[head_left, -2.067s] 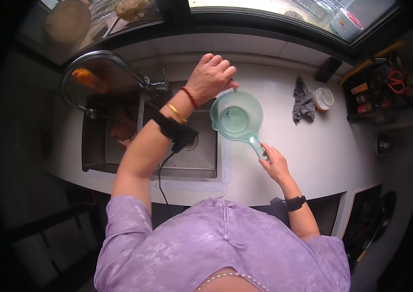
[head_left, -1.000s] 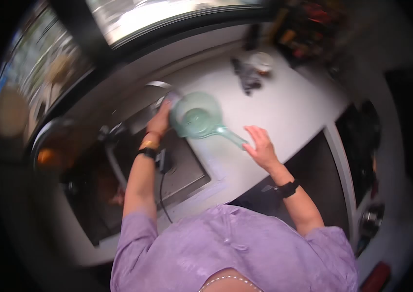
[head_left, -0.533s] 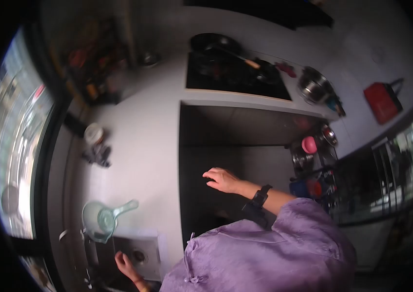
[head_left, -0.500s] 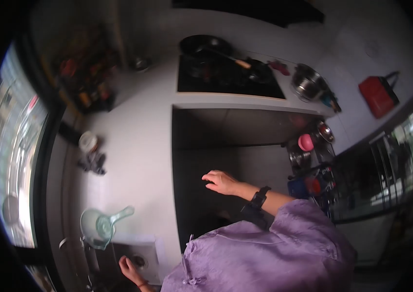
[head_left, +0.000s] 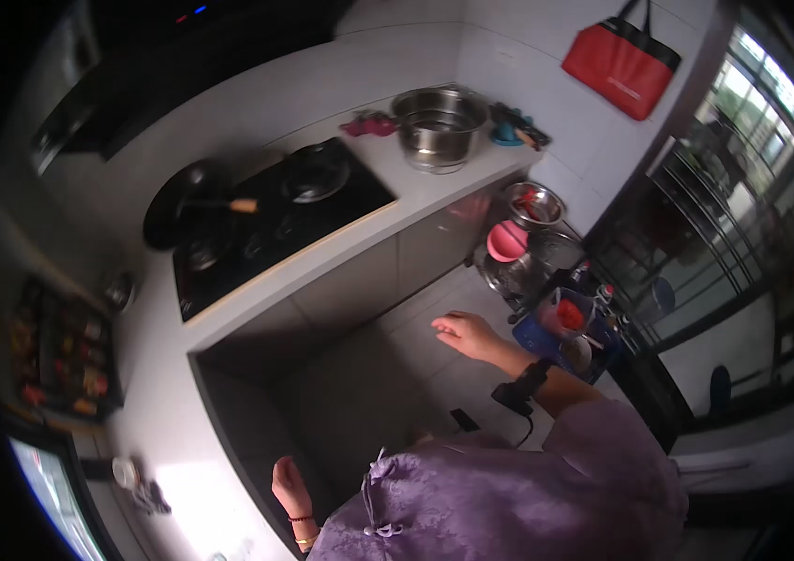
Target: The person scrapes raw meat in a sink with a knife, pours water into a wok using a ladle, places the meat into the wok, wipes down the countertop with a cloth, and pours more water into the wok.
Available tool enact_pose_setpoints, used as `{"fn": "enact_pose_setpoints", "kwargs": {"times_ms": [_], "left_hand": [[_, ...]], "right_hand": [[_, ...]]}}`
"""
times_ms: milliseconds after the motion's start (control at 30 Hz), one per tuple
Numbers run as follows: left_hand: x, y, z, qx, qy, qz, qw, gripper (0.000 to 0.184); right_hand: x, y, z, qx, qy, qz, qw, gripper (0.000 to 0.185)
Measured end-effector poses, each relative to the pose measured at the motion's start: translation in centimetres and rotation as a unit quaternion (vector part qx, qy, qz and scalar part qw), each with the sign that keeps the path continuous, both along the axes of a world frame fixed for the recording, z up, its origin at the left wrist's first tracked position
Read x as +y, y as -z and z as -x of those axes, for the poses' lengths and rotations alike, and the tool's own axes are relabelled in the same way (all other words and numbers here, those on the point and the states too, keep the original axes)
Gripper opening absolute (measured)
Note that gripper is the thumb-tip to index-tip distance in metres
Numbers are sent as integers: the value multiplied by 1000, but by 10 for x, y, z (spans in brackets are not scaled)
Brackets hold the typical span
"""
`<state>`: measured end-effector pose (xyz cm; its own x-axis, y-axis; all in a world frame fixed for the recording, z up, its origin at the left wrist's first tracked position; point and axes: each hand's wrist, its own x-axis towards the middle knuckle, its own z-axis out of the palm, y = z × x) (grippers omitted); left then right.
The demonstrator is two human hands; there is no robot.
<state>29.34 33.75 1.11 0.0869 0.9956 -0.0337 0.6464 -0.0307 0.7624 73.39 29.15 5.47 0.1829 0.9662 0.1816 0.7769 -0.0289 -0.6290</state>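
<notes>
Behind my left fingers (head_left: 284, 470), I'm wearing a dark red bracelet (head_left: 301, 519), then a gold bangle (head_left: 307, 539). Behind my right fingers (head_left: 450, 327), a boxy black wrist unit (head_left: 520, 388) is trailing a dark cable (head_left: 530, 432). Farther back than both, I'm wearing a mottled purple top (head_left: 509, 500) with knotted cords (head_left: 384, 531).

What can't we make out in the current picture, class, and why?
Head view:
Bare right hand: palm hidden behind its own back.
Bare left hand: fingers too blurred to separate.
Small red-and-amber containers in the dark rack: labels lost in shadow and blur.
Red-and-black handled bag: white lettering too small.
Black range hood: top cut off by upper edge.
</notes>
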Motion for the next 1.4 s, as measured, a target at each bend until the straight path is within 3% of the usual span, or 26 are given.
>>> {"fn": "enact_pose_setpoints", "kwargs": {"times_ms": [67, 133, 267, 400, 633, 900, 1000, 1133, 1200, 1233, 1300, 1400], "left_hand": [[23, -2, -36, 15, 44, -18, 999, 11], [43, -18, -75, 30, 131, -127, 983, 10], [76, -25, -113, 64, 166, -97, 979, 10], [113, -8, -134, 70, 174, -50, 981, 9], [195, 2, -210, 79, 218, -83, 969, 10], [276, 6, -321, 115, 302, -70, 944, 11], [288, 11, -344, 135, 284, -77, 946, 10], [277, 10, -378, 171, 223, -79, 957, 10], [263, 9, -401, 182, 189, -85, 961, 10], [252, 8, -413, 174, 169, -79, 967, 10], [226, -1, -441, 168, 132, -52, 975, 10], [199, -9, -481, 195, 130, 15, 972, 11]], "right_hand": [[-17, 3, -46, 55, 76, -19, 995, 19], [-29, 8, -87, 68, 133, -15, 989, 19], [-34, 8, -145, 40, 238, -21, 970, 16], [-15, 7, -200, -22, 278, -43, 959, 17], [40, -21, -306, -106, 352, -26, 930, 20], [82, -25, -434, -139, 400, 89, 902, 27], [101, -19, -490, -177, 429, 109, 879, 22], [135, 4, -582, -237, 388, 112, 884, 27], [161, 5, -620, -255, 411, 199, 852, 36], [174, 6, -638, -253, 391, 199, 862, 36], [199, 12, -674, -251, 423, 277, 825, 33], [222, 29, -720, -252, 383, 312, 832, 34]]}}
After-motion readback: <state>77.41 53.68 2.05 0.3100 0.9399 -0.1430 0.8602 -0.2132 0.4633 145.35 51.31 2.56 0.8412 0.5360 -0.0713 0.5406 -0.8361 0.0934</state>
